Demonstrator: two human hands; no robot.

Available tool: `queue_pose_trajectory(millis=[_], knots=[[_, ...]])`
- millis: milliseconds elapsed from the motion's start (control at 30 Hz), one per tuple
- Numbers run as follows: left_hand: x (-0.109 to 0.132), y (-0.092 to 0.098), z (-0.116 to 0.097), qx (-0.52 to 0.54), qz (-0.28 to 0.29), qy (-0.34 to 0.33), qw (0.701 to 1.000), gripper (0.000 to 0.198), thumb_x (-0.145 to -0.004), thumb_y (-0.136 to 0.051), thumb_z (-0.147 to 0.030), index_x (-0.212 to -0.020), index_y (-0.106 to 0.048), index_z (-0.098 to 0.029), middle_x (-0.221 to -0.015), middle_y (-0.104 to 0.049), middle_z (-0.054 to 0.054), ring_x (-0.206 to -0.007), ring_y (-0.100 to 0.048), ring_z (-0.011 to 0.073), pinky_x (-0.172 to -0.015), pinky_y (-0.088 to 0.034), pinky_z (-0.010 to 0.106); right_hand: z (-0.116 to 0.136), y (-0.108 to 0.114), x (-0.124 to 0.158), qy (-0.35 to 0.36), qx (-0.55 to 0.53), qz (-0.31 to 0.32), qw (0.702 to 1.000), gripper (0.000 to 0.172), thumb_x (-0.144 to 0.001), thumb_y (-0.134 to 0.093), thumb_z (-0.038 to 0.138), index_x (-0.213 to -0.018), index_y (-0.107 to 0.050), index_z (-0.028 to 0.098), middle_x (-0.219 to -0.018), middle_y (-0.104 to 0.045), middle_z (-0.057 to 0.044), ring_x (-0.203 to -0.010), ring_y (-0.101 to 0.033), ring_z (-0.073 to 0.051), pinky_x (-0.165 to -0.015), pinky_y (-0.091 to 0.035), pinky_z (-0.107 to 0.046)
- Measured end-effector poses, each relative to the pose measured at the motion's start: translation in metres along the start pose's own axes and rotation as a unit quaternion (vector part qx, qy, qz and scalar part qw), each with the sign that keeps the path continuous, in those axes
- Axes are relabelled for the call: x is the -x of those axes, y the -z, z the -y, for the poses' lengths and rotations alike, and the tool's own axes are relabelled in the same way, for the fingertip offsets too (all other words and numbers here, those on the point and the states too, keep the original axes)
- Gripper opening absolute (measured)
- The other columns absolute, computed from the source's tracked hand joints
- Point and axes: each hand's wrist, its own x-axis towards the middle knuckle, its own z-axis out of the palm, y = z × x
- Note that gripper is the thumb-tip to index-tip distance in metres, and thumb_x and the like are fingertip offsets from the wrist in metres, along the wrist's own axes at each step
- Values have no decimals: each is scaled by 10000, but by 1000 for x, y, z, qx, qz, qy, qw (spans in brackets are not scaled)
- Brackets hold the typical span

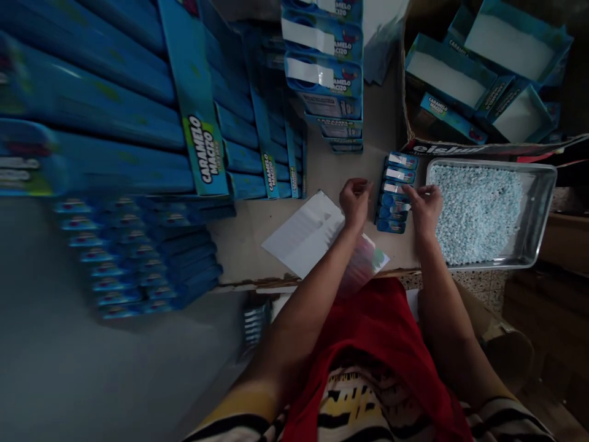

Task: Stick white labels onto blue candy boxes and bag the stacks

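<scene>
While the right hand (426, 205) rests bent fingers against the right edge of the row of small boxes (394, 193), the left hand (355, 199) hovers curled just left of it; I cannot tell whether either hand actually grips anything. The row lies on the worktop (331, 169), between the two hands. Steadying it from both sides would probably keep the boxes from sliding askew. A metal tray (545, 202) of pale blue candies (473, 209) sits just beside the right hand, so a careless elbow could knock it. A paper sheet (306, 233) lies under the left forearm, and tall carton stacks (115, 141) crowd the left.
</scene>
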Motion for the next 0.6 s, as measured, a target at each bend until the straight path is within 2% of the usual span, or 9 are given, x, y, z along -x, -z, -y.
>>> queue_pose_trajectory(millis=[67, 133, 200, 267, 367, 467, 600], knots=[[19, 18, -11, -3, 46, -29, 999, 338, -921, -724, -513, -990, -737, -182, -891, -741, 39, -734, -669, 137, -682, -498, 234, 9, 7, 11, 5, -38, 3, 999, 492, -768, -829, 617, -837, -510, 248, -700, -555, 57, -663, -555, -159, -645, -415, -293], [40, 34, -22, 9, 132, -3, 991, 503, -891, -710, -668, -1000, -761, -180, -905, -759, 58, -737, -681, 150, -662, -495, 243, 18, 10, 20, 7, -52, 2, 999, 489, -775, -827, 619, -822, -511, 250, -687, -554, 56, -648, -553, -153, -631, -411, -291], [56, 46, -32, 33, 224, 53, 973, 620, -782, -780, -741, -1031, -777, -174, -929, -772, 72, -752, -696, 161, -660, -507, 250, 24, 9, 28, 7, -43, -3, 999, 487, -772, -836, 616, -794, -520, 247, -677, -557, 53, -635, -544, -146, -627, -402, -292], [67, 51, -37, 61, 268, 104, 956, 643, -646, -898, -696, -988, -782, -163, -887, -764, 64, -732, -686, 151, -668, -521, 252, 28, 6, 35, 8, -32, -10, 999, 486, -766, -852, 603, -767, -528, 242, -683, -572, 46, -638, -547, -142, -638, -405, -297], [71, 53, -38, 86, 247, 115, 958, 571, -547, -980, -598, -836, -760, -157, -750, -710, 19, -659, -629, 113, -656, -515, 240, 28, 5, 46, 1, -57, 0, 998, 482, -771, -855, 600, -773, -533, 241, -694, -589, 43, -633, -568, -139, -634, -428, -296], [67, 55, -36, 84, 225, 96, 966, 564, -551, -968, -630, -755, -730, -162, -677, -665, -6, -603, -585, 95, -607, -498, 229, 23, 12, 56, -25, -143, 64, 987, 477, -791, -820, 640, -891, -571, 245, -671, -600, 60, -590, -590, -140, -593, -448, -286], [58, 61, -36, 58, 205, 67, 975, 588, -551, -956, -665, -750, -730, -159, -660, -673, -3, -583, -592, 93, -581, -503, 220, 9, 22, 63, -83, -251, 175, 948, 710, -529, -991, 491, -1040, -566, 243, -717, -699, 62, -652, -668, -160, -653, -521, -291]])
